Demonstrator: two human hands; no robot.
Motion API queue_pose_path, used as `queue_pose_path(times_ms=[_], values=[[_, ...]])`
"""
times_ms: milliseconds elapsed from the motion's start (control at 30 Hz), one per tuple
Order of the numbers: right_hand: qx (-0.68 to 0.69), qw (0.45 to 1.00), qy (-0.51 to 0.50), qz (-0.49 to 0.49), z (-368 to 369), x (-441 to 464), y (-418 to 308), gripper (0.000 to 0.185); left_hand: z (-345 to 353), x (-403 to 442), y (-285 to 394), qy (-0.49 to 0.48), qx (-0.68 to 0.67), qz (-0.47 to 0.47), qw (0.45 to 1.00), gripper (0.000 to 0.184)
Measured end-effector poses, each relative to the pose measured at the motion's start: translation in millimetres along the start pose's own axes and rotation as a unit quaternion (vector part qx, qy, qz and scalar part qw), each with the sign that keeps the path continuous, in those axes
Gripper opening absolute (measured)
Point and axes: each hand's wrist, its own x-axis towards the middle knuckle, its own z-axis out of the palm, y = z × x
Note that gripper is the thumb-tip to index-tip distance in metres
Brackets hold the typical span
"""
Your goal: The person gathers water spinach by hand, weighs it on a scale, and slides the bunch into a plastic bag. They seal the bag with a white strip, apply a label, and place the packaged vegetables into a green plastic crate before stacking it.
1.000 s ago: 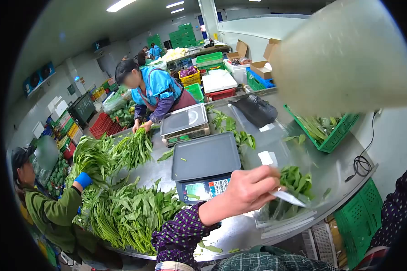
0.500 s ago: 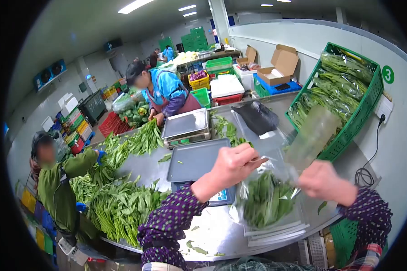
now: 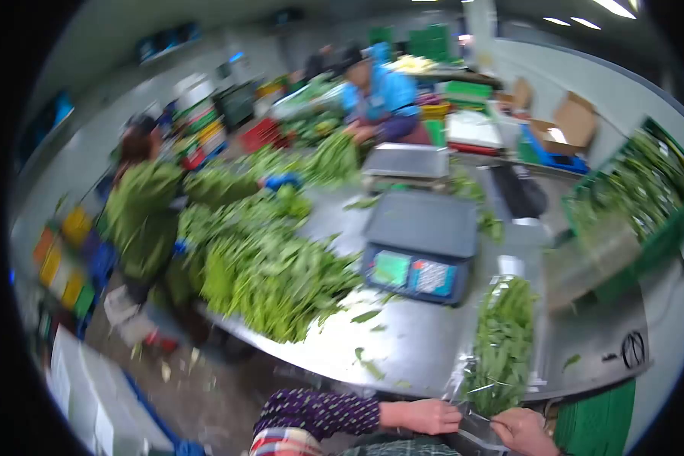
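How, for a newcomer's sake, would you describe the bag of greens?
Start at the steel table. At its near edge, the left hand and right hand hold the bag of greens. Unlike the loose heap leftward, its greens show through clear plastic.

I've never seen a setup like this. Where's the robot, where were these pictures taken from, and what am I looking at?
There is no robot here: a person works with two bare hands, and one camera worn on their head took all three pictures, looking forward and down.

In the current one, the left hand and right hand hold the near end of a clear bag with leafy greens inside.

On the metal table lie a large heap of loose greens and two scales, a nearer one and a farther one. A green crate of greens is on the right.

Two co-workers, one in green and one in blue, stand across and beside the table. Motion blur hides finer detail.
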Motion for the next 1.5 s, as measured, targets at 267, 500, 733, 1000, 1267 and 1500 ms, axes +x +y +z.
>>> queue_pose_path(times_ms=[267, 500, 733, 1000, 1267, 1500], values=[[0.396, 0.888, -0.111, 0.207, 60, 25, -24, 0.016, 22, -18, 31, 0.112, 0.069, -0.023, 0.991, 0.016], [0.395, 0.877, -0.13, 0.241, 77, 25, -46, 0.019, 30, -29, 43, 0.101, 0.069, -0.069, 0.99, 0.015], [0.15, 0.988, -0.022, -0.028, 86, -9, -67, 0.009, 41, -50, 32, 0.066, 0.109, -0.142, 0.982, 0.012], [-0.1, 0.923, 0.012, 0.371, 98, -151, -62, 0.044, 13, -95, 72, 0.075, 0.041, -0.123, 0.989, 0.032], [-0.114, 0.986, 0.084, 0.088, 91, -66, 16, 0.051, 10, -58, 13, -0.114, 0.115, -0.079, 0.984, 0.053], [0.271, 0.871, 0.183, 0.368, 124, -98, 42, 0.001, 38, -76, -3, 0.009, -0.02, -0.205, 0.979, 0.033]])
